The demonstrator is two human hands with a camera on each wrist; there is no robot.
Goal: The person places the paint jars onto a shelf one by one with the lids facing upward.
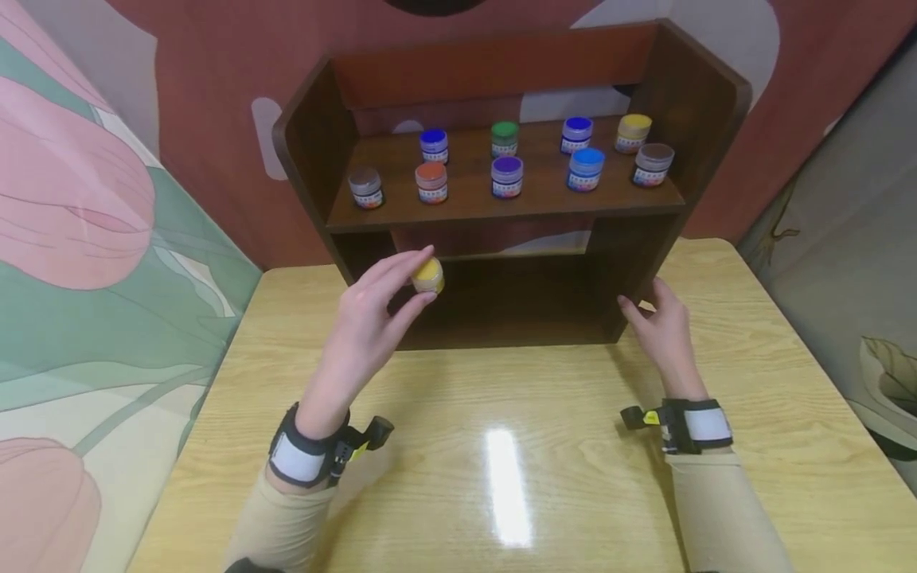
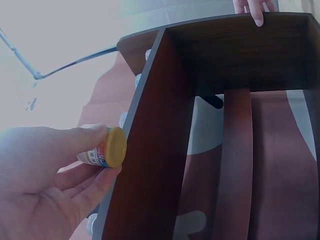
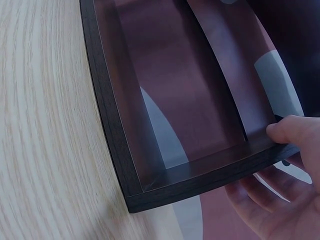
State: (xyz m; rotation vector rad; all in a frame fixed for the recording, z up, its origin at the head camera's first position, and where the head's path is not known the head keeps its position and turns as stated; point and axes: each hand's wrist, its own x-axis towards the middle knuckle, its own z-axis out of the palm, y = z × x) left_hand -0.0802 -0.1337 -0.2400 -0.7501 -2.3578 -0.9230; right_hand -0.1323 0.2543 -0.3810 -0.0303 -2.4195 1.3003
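My left hand point(image 1: 368, 312) pinches a small paint jar with a yellow lid point(image 1: 428, 275) between thumb and fingers, in front of the shelf's lower compartment. In the left wrist view the jar's yellow lid point(image 2: 116, 147) faces the edge of the middle board, and its printed label shows. A dark brown two-tier wooden shelf point(image 1: 501, 213) stands on the table. My right hand point(image 1: 662, 330) grips the front edge of its right side panel, thumb point(image 3: 285, 129) on the inner face and fingers outside. On the upper board sit several paint jars, among them a purple-lidded one point(image 1: 507, 177).
The upper jars stand in two rough rows, with an orange-lidded jar point(image 1: 432, 183) and a brown-lidded jar point(image 1: 653, 165) in front. Below is pale wood-grain table point(image 1: 430, 477) with a light reflection. Patterned fabric point(image 1: 215, 159) hangs behind and to the left.
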